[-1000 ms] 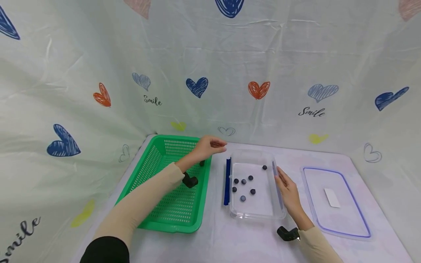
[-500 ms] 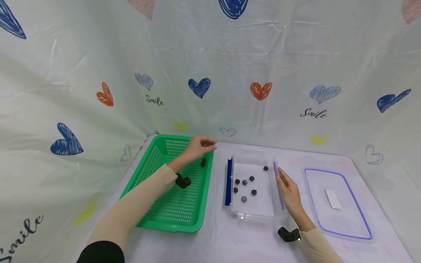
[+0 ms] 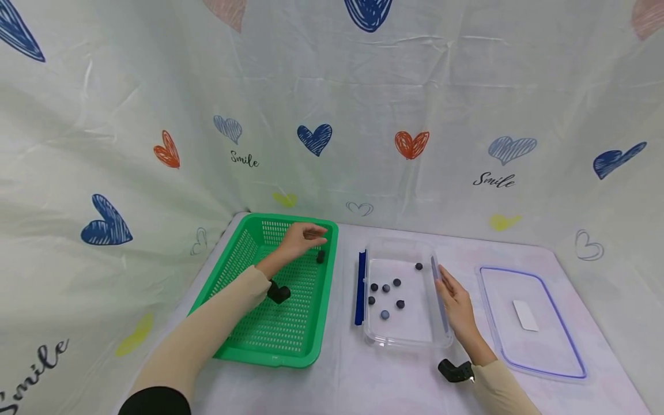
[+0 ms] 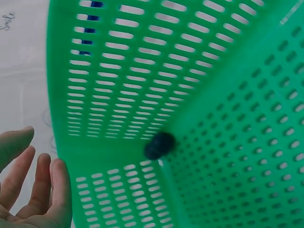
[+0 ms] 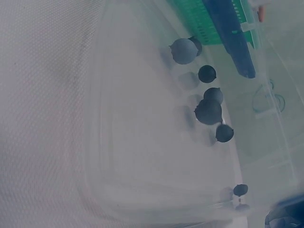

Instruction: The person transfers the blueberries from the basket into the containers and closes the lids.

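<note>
My left hand hovers over the far right part of the green basket, its fingers loosely bent and nothing between them in the left wrist view. Two dark blueberries lie together in a far corner of that basket. With its fingers along the right wall, my right hand steadies the clear plastic container. Several blueberries are scattered on the container's floor, mostly toward its left side, with a single one near the far right.
A blue latch flap hangs out on the container's left side, facing the basket. The clear lid with a blue seal lies at the right, bearing a white label. Behind the table hangs a heart-printed sheet.
My left hand has moved left and a little toward me, from beside the basket's right rim to over the basket. The blueberries in its corner now show. My right hand stays on the container.
</note>
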